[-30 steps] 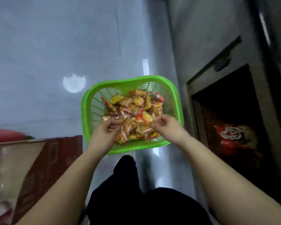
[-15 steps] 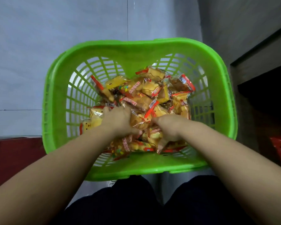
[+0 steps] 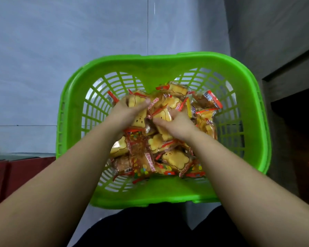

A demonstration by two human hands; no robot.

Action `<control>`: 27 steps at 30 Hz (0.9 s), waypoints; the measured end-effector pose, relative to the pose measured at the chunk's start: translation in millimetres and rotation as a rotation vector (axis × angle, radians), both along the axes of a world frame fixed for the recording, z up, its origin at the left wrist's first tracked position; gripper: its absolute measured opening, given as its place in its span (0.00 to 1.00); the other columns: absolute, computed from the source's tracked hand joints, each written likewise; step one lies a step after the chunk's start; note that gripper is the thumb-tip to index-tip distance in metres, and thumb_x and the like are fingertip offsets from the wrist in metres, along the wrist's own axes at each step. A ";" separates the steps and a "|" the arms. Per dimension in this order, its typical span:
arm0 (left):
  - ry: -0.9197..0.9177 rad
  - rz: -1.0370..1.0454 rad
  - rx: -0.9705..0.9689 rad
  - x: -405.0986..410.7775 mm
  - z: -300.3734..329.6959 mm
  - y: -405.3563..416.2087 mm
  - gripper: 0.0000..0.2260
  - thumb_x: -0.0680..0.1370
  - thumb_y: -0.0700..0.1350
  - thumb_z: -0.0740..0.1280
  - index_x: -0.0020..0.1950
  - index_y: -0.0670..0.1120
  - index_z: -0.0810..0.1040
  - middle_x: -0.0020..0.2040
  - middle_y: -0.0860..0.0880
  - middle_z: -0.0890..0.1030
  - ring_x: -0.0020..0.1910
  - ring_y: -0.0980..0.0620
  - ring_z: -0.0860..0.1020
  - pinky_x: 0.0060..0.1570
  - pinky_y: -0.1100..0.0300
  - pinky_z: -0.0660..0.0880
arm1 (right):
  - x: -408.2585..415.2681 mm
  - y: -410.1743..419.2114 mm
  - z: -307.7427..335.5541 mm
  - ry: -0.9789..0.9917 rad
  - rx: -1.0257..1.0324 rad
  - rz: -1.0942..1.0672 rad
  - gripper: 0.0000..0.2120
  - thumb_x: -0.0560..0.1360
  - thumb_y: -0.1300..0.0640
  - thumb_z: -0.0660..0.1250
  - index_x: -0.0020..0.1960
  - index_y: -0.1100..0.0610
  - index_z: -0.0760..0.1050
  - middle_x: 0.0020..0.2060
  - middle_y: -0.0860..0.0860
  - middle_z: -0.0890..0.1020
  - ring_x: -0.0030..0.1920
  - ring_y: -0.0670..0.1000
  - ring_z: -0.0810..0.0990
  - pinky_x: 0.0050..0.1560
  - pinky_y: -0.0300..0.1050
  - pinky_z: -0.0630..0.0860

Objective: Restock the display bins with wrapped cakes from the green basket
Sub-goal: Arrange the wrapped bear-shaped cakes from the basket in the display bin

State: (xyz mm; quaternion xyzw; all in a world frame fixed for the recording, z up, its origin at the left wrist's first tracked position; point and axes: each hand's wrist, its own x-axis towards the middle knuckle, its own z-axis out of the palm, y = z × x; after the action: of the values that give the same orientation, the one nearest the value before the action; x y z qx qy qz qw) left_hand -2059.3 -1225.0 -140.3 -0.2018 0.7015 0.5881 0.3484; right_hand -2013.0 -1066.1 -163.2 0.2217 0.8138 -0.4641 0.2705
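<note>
Both hands working in the basket, cakes heaped across its floor. Left hand curling round a cake; right hand clutching another. Slick wrappers: overfilling my grip is risking slips and spills on lifting.

Hands reach deeper into the cakes

Both hands, left and right, now grip wrapped cakes farther back in the green basket.
</note>
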 end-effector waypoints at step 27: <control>0.025 -0.076 0.022 -1.4 -28.3 21.2 0.37 0.68 0.47 0.72 0.72 0.57 0.56 0.58 0.46 0.77 0.43 0.49 0.82 0.40 0.53 0.80 | 30.6 25.5 14.2 -0.294 -0.254 -0.381 0.20 0.71 0.49 0.68 0.57 0.58 0.70 0.46 0.49 0.77 0.42 0.48 0.75 0.39 0.42 0.71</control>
State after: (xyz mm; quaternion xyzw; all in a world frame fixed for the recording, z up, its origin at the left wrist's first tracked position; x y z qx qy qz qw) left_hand -2060.7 -1203.8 -168.5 -0.1640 0.7065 0.5845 0.3638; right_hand -1982.4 -1040.6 -149.0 0.4000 0.6446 -0.5680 0.3192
